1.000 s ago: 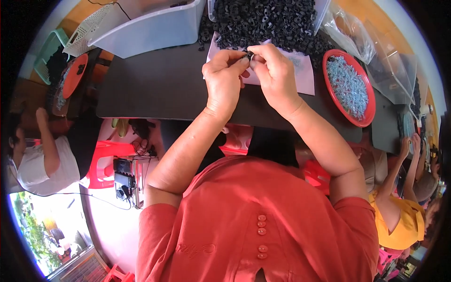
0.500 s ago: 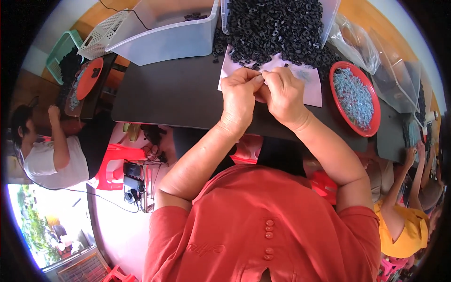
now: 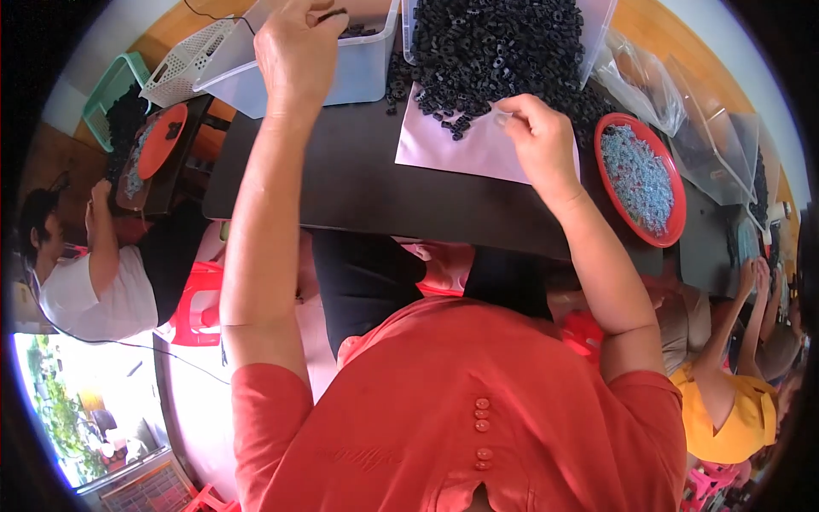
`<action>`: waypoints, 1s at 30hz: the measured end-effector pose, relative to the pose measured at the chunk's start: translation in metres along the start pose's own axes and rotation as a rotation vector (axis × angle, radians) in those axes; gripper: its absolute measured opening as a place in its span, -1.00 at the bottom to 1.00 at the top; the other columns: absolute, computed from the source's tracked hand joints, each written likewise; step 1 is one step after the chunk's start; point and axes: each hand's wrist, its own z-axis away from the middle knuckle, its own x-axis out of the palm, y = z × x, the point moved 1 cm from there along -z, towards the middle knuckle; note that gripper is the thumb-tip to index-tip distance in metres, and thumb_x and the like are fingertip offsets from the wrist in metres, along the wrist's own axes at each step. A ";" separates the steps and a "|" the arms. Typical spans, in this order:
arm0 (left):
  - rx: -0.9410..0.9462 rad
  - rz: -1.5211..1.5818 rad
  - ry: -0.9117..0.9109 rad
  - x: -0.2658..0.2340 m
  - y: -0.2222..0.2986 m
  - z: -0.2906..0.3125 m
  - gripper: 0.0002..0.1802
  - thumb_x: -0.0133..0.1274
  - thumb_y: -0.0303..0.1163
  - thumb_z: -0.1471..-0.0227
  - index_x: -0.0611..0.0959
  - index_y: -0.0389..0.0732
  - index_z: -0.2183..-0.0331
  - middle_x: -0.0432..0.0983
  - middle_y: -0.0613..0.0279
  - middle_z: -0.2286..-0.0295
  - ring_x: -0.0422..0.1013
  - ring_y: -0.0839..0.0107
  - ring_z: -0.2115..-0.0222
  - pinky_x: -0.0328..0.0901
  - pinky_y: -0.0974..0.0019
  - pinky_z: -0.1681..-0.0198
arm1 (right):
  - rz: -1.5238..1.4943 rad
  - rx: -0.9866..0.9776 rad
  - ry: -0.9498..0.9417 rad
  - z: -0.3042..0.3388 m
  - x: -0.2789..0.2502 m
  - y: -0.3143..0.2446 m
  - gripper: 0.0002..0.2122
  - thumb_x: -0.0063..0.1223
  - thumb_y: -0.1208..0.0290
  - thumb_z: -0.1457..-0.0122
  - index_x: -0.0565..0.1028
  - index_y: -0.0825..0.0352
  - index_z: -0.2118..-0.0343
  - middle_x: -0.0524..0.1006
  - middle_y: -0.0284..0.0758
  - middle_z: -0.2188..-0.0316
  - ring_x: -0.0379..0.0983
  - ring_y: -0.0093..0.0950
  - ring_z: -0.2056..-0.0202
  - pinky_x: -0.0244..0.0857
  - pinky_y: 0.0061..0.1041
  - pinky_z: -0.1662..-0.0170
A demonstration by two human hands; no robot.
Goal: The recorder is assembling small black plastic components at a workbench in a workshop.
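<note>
My left hand (image 3: 294,64) is raised over a clear plastic bin (image 3: 363,72) at the far left of the table. Its thumb and fingers pinch a small black plastic part (image 3: 333,14). On the right, my right hand (image 3: 542,145) hovers over a pale pink sheet (image 3: 461,154), at the near edge of a heap of black plastic parts (image 3: 503,55). Its fingers are curled, thumb and forefinger close together; whatever they hold is too small to make out. A few loose black parts (image 3: 459,130) lie on the sheet left of these fingertips.
Right of the sheet stands a red dish (image 3: 679,205) of small pale blue pieces (image 3: 636,175). Clear plastic bags (image 3: 648,90) and another clear bin (image 3: 725,158) lie beyond it. A person in white (image 3: 107,286) sits at left; another in yellow (image 3: 725,418) at right.
My hands were together over the sheet and have parted. The left went up and left to the bin with a black part; the right shifted slightly right. Loose parts now show on the sheet.
</note>
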 end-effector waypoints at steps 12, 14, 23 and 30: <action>-0.148 -0.193 -0.451 0.090 -0.004 0.090 -0.73 0.13 -0.37 0.11 0.63 -0.28 0.30 0.54 -0.02 0.31 0.47 0.00 0.29 0.34 0.11 0.18 | 0.269 0.149 -0.297 -0.031 -0.041 0.023 -0.89 0.04 0.45 0.03 0.57 0.27 0.43 0.56 -0.21 0.53 0.52 -0.26 0.38 0.33 -0.31 0.31; -0.170 -0.309 -0.590 0.101 -0.008 0.090 -0.70 0.13 -0.33 0.11 0.62 -0.27 0.29 0.53 -0.03 0.28 0.46 -0.02 0.25 0.33 0.06 0.16 | 0.452 0.068 -0.317 -0.028 -0.038 0.035 -0.90 0.09 0.46 0.00 0.56 0.29 0.39 0.56 -0.30 0.42 0.49 -0.24 0.39 0.30 -0.29 0.31; -0.206 -0.327 -0.666 0.101 -0.010 0.089 -0.76 0.18 -0.30 0.14 0.61 -0.28 0.44 0.56 0.01 0.46 0.49 0.04 0.36 0.34 0.10 0.28 | 0.567 -0.033 -0.402 -0.016 -0.031 0.048 -0.90 0.15 0.43 0.02 0.56 0.25 0.41 0.52 -0.32 0.38 0.47 -0.27 0.27 0.31 -0.25 0.25; -0.227 0.090 -0.441 0.081 0.023 0.103 -0.81 0.21 -0.43 0.19 0.53 -0.29 0.59 0.50 0.09 0.56 0.46 0.09 0.50 0.33 0.16 0.42 | 0.679 -0.218 -0.366 -0.008 -0.020 0.053 -0.95 0.07 0.49 -0.01 0.51 0.29 0.44 0.48 -0.33 0.40 0.41 -0.30 0.22 0.24 -0.30 0.17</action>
